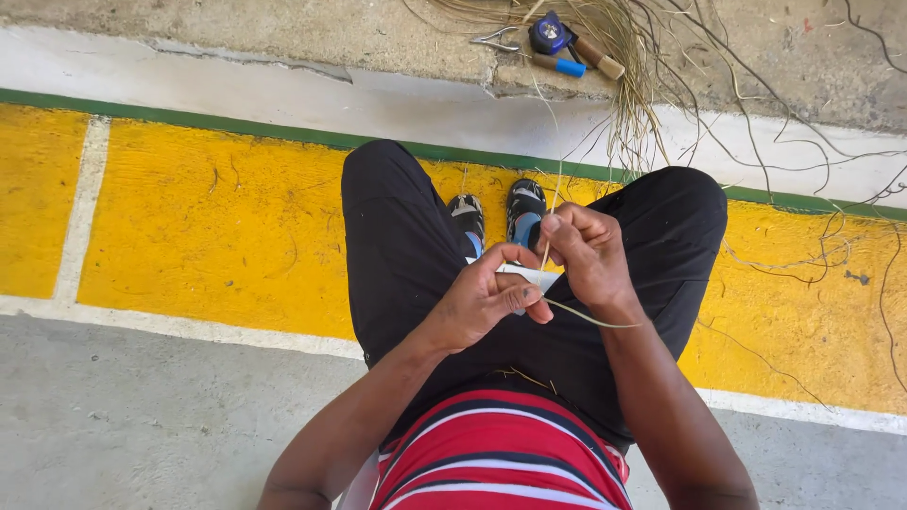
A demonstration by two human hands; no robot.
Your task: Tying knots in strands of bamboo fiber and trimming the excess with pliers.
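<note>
- Striped red, white and dark shirt (501, 453) filled the lower centre of the frame, above black trousers (406, 246).
- Left hand (482, 297) was closed, pinching a small white piece (534, 276) at mid-frame.
- Right hand (590, 250) was closed on a thin straw-coloured fibre strand (586, 319), which ran up toward a loose fibre bundle (633, 85) at upper right.
- Risk, as a judgement: the dry, slender strand could snap or slip if pulled sharply.
- Blue-handled tools (557, 42) lay at top centre on the concrete ledge (283, 38).
</note>
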